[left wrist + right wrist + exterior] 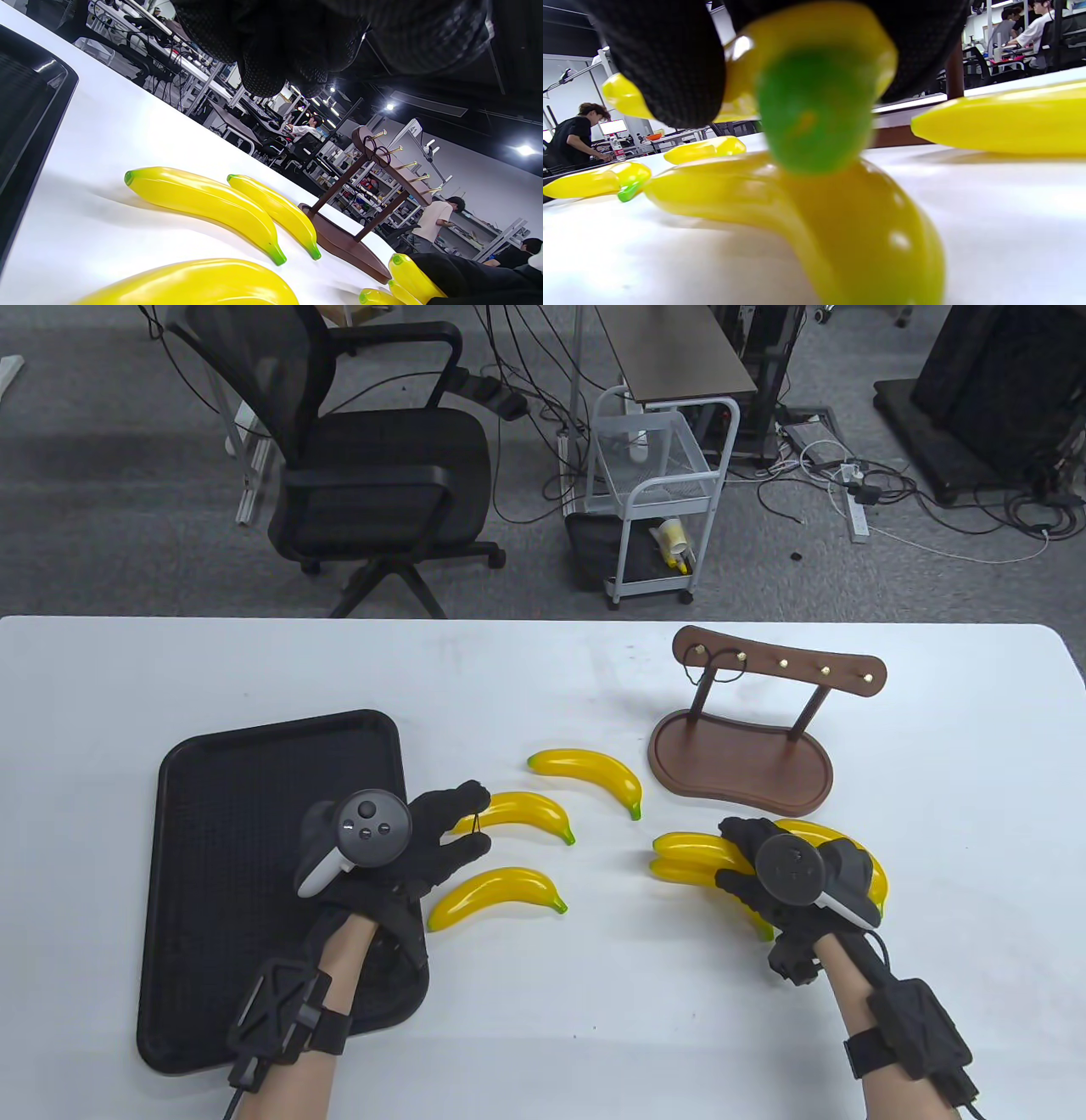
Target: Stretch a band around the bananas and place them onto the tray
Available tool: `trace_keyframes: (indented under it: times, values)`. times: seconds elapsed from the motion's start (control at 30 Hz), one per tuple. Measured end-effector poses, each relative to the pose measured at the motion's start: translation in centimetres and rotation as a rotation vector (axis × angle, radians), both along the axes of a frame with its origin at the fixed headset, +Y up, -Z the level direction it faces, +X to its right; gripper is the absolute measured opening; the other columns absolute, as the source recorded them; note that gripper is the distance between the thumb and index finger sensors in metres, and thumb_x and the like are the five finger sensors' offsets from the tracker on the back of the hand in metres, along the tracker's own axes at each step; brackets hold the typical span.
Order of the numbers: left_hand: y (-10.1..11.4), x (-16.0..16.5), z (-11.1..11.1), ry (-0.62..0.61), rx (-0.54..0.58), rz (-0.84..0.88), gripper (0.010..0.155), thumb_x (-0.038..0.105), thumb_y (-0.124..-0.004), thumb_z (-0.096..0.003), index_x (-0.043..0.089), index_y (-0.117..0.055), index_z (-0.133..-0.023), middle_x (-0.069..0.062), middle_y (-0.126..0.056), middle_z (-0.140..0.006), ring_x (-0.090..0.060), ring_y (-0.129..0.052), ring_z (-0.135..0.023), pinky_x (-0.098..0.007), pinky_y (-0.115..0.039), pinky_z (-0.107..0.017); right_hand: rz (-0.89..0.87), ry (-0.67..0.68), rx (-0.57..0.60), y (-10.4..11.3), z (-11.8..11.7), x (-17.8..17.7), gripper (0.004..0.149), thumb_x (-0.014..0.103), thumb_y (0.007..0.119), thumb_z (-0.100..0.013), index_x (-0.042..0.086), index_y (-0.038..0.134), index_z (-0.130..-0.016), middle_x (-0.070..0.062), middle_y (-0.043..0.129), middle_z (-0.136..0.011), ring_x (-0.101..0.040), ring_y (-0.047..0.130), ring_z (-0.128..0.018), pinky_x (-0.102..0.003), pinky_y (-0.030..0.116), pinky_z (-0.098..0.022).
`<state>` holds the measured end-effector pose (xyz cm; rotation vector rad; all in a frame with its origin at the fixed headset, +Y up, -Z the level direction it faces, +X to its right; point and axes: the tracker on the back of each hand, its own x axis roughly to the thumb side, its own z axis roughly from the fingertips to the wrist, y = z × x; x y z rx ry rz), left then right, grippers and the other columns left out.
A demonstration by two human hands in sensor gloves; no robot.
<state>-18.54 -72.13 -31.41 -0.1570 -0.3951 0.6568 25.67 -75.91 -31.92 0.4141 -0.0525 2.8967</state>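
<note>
A black tray (221,780) lies at the left of the white table. My left hand (475,819) hovers at the tray's right edge and holds a thin dark band (478,824) stretched between thumb and forefinger. Three loose yellow bananas lie to its right: the far banana (594,776), the middle banana (522,812) just past the fingertips, and the near banana (501,895). My right hand (747,874) grips a bunch of bananas (683,857) that rests on the table. The right wrist view shows a green banana tip (814,110) between gloved fingers (666,63).
A brown wooden rack (738,763) with brass hooks stands at the back right, with more bands (721,666) hanging on a left hook. An office chair (373,458) and a white cart (657,492) stand on the floor beyond the table.
</note>
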Motion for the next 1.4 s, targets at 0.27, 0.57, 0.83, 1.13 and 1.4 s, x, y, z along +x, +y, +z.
trace_keyframes:
  times: [0.27, 0.57, 0.83, 1.13, 1.4]
  values:
    - [-0.1, 0.0, 0.0, 0.002, -0.006, -0.003, 0.066, 0.058, -0.065, -0.0510, 0.033, -0.051, -0.110, 0.008, -0.065, -0.118, -0.020, -0.068, -0.113, -0.043, -0.050, -0.090, 0.008, -0.017, -0.042, -1.1, -0.3, 0.5, 0.068, 0.044, 0.087, -0.046, 0.011, 0.066, -0.102, -0.017, 0.079, -0.096, -0.033, 0.089, -0.074, -0.047, 0.081, -0.052]
    - [0.0, 0.0, 0.0, 0.001, -0.002, -0.003, 0.066, 0.058, -0.065, -0.0509, 0.033, -0.051, -0.110, 0.009, -0.065, -0.118, -0.020, -0.068, -0.113, -0.043, -0.049, -0.090, -0.055, -0.018, -0.096, -2.0, -0.5, 0.9, 0.071, 0.044, 0.085, -0.047, 0.013, 0.060, -0.105, -0.016, 0.072, -0.099, -0.034, 0.085, -0.078, -0.049, 0.079, -0.054]
    - [0.0, 0.0, 0.0, 0.001, 0.001, 0.001, 0.066, 0.058, -0.065, -0.0510, 0.033, -0.051, -0.110, 0.008, -0.065, -0.118, -0.020, -0.068, -0.113, -0.043, -0.049, -0.090, -0.025, -0.036, -0.111, -2.8, -0.6, 0.6, 0.073, 0.046, 0.086, -0.046, 0.017, 0.054, -0.106, -0.009, 0.072, -0.098, -0.033, 0.086, -0.079, -0.048, 0.078, -0.055]
    - [0.0, 0.0, 0.0, 0.000, 0.002, 0.001, 0.065, 0.058, -0.064, -0.0511, 0.033, -0.051, -0.110, 0.008, -0.065, -0.118, -0.020, -0.068, -0.113, -0.043, -0.049, -0.090, 0.004, -0.052, -0.135, -3.2, -0.5, 0.0, 0.071, 0.041, 0.089, -0.046, 0.014, 0.059, -0.104, -0.012, 0.076, -0.099, -0.034, 0.089, -0.077, -0.047, 0.082, -0.052]
    - [0.0, 0.1, 0.0, -0.004, 0.004, -0.001, 0.065, 0.058, -0.065, -0.0511, 0.033, -0.051, -0.110, 0.008, -0.065, -0.118, -0.020, -0.068, -0.113, -0.043, -0.049, -0.090, 0.051, -0.049, -0.135, -3.1, -0.5, -0.5, 0.068, 0.038, 0.091, -0.045, 0.013, 0.064, -0.101, -0.014, 0.079, -0.097, -0.034, 0.091, -0.076, -0.047, 0.084, -0.051]
